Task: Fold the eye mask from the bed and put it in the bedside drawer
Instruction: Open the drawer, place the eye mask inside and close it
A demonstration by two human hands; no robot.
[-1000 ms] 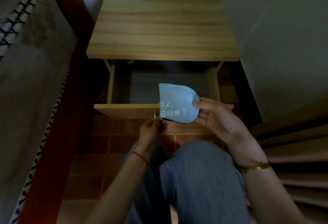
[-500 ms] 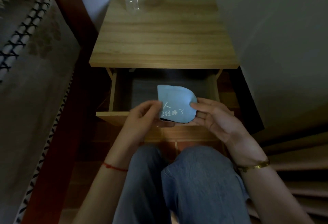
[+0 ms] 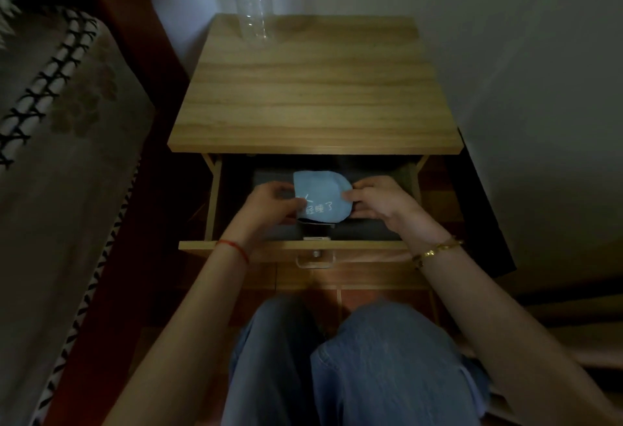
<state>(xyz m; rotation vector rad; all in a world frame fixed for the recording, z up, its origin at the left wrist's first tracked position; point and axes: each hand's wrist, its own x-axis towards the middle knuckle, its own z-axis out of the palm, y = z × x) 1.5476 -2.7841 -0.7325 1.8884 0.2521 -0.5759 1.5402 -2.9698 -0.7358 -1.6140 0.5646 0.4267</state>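
The folded light-blue eye mask (image 3: 320, 194) with white writing is held inside the open bedside drawer (image 3: 303, 246), low over its dark bottom. My left hand (image 3: 269, 204) pinches the mask's left edge and my right hand (image 3: 374, 201) pinches its right edge. A dark strap or backing shows under the mask's lower edge. The drawer is pulled out from the wooden bedside table (image 3: 313, 88), with its small handle (image 3: 315, 258) facing me.
An empty clear plastic bottle (image 3: 253, 4) stands at the back left of the table top. The bed (image 3: 50, 156) with a patterned blanket lies to the left, its dark red frame beside the table. A wall is at the right. My knees in jeans (image 3: 354, 358) are below.
My left hand left the drawer handle and took the mask's left edge. Both hands then moved the mask forward and down into the open drawer.
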